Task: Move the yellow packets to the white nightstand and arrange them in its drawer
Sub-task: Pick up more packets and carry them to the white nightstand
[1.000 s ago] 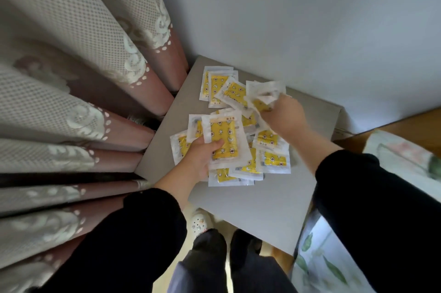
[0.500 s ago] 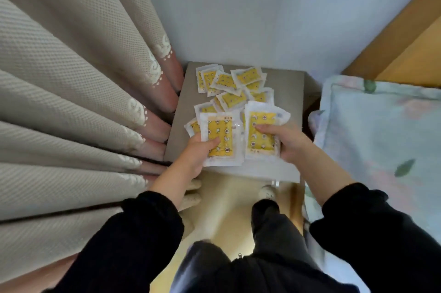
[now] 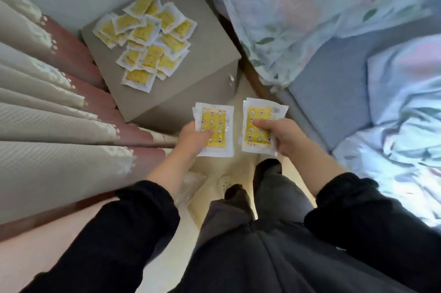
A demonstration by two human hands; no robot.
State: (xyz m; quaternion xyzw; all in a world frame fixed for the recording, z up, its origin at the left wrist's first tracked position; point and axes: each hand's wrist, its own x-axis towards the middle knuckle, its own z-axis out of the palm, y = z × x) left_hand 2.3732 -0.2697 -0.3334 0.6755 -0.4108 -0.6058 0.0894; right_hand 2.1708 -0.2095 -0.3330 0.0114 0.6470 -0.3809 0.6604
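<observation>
Packets point(image 3: 216, 129) stacked in left hand point(image 3: 193, 140) and right hand point(image 3: 285, 137); counts unclear.

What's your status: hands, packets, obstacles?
Left hand grips packet stack. Right hand grips second stack. Loose packets lie heaped on grey cabinet. No obstruction visible.

No wording or number can be read. On the yellow packets point(image 3: 219, 123) held in front, only small printed pictures are made out — stars, moons, house shapes — and the tiny print beside the yellow panels is blurred beyond reading.
</observation>
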